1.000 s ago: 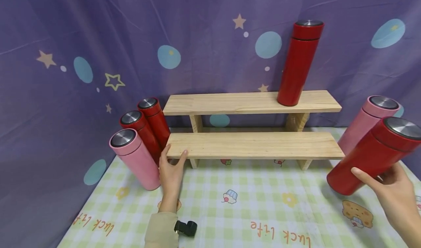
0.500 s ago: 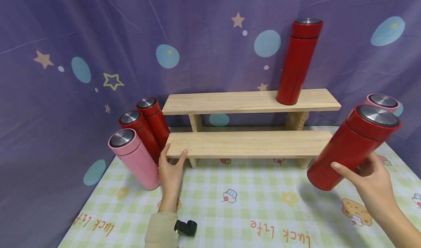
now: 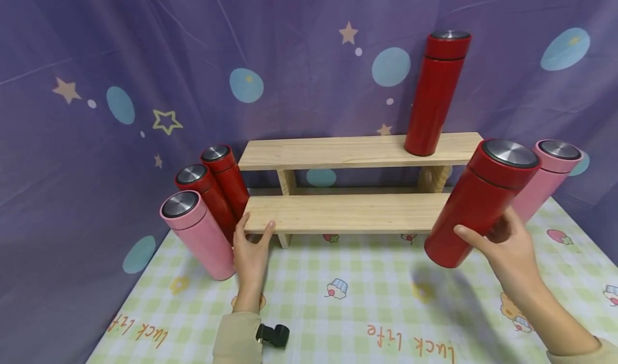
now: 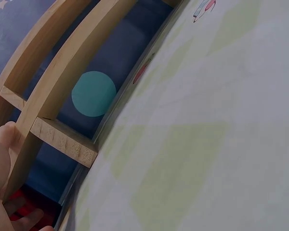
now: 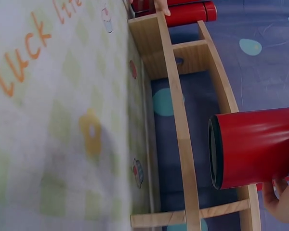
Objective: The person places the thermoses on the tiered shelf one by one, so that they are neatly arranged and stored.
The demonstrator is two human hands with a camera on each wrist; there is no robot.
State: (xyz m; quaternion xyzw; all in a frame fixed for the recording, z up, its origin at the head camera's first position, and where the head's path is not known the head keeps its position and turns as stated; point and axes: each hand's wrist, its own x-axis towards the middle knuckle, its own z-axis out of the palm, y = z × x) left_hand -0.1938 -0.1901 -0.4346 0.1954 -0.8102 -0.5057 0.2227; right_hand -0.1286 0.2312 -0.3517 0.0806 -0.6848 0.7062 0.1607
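Note:
My right hand (image 3: 507, 251) grips a red thermos flask (image 3: 475, 203) around its lower half. The flask is tilted, its steel lid up and to the right, and its shadow falls on the tablecloth below. In the right wrist view the dark base of the red thermos flask (image 5: 260, 147) faces left, in front of the shelf. At the left, my left hand (image 3: 251, 256) holds the front left corner of the two-tier wooden shelf (image 3: 347, 213), thumb on the board's edge. Another red thermos (image 3: 436, 93) stands on the upper tier, toward its right end.
Left of the shelf stand a pink thermos (image 3: 200, 235) and two red ones (image 3: 227, 176), close together. A further pink thermos (image 3: 543, 181) is at the right, partly behind the held flask. A checked tablecloth (image 3: 309, 321) covers the table; a purple curtain (image 3: 299, 31) hangs behind.
My right hand has carried the red thermos leftward and a little up, to in front of the shelf's right end. My left hand has stayed at the shelf corner.

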